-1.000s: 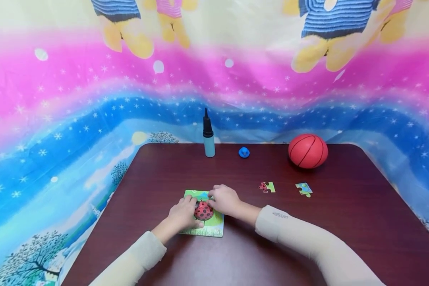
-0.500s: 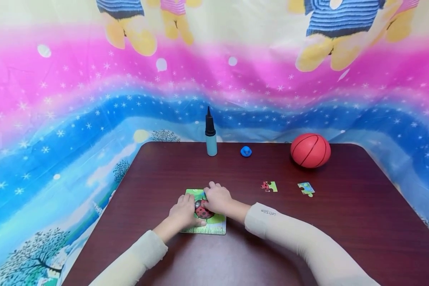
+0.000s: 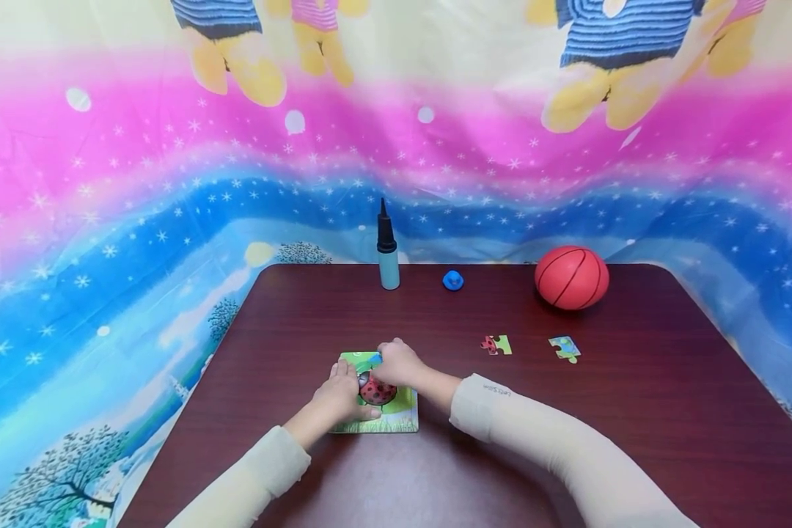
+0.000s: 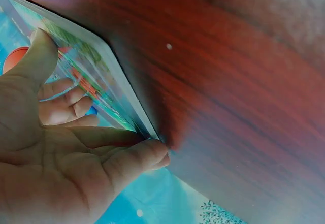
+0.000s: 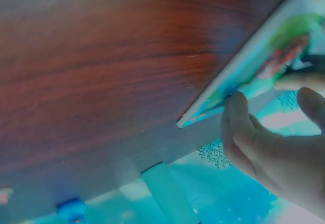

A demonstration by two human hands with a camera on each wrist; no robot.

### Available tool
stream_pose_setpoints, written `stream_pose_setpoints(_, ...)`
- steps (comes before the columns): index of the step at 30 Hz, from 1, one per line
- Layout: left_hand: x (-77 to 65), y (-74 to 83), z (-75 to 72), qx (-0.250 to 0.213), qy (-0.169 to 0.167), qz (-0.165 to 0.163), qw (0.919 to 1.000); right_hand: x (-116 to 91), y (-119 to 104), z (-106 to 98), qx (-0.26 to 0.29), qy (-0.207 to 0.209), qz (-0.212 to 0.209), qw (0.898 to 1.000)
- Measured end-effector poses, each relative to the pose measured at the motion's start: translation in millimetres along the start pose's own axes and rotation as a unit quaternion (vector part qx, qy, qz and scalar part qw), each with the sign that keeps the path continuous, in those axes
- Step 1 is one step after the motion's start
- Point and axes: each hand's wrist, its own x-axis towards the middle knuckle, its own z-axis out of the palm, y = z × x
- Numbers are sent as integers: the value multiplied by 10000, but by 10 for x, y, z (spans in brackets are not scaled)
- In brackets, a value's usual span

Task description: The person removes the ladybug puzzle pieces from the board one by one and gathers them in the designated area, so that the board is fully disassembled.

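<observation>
A square jigsaw puzzle (image 3: 399, 422) with a red, black-spotted ladybug on green lies flat on the table. My left hand (image 3: 339, 394) rests on its left side; in the left wrist view the thumb (image 4: 44, 49) lies over the picture and other fingertips touch the board's edge. On the upper right part of the puzzle, my right hand (image 3: 402, 364) presses with its fingertips. The right wrist view shows fingers (image 5: 238, 115) against the picture near the edge, with no loose piece visible between them. The right hand covers part of the ladybug and the upper right corner.
Two loose puzzle pieces lie to the right, one red and green (image 3: 499, 345), one blue and green (image 3: 564, 348). Along the back stand a teal hand pump (image 3: 388, 268) with a black nozzle, a small blue toy (image 3: 452, 280) and a red basketball (image 3: 572, 278).
My right hand has shifted slightly left over the puzzle, covering more of the ladybug's upper right. The left hand stays on the left side with its fingers a little straighter.
</observation>
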Motion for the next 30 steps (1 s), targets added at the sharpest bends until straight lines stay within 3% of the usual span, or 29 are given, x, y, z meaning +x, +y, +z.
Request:
stream_pose_setpoints(3,6,-14,-6,-65,50,91,9999,27,-4,-78,1430,-174,546,9881)
stream_pose_setpoints(6,14,-36,-1,-83,102,139,9998,60,19,-136,2637,-271,1114,9578)
stream_pose_setpoints(8,21,-49,12,-70,97,150,9998,79,51,-148,3091,-283,1355,9409)
stream_pose_setpoints(10,26,-55,27,-39,95,146,9998,95,90,-147,3261,-261,1449,9338)
stream_pose_setpoints(19,27,-48,36,147,65,134,9998,205,180,-130,3102,-428,1369,9398)
stream_pose_setpoints(27,33,-46,22,166,-1,131,9998,209,139,-98,1919,-44,1056,9757)
stream_pose_setpoints(30,45,-49,18,143,13,131,9998,199,107,-102,1630,101,954,9820)
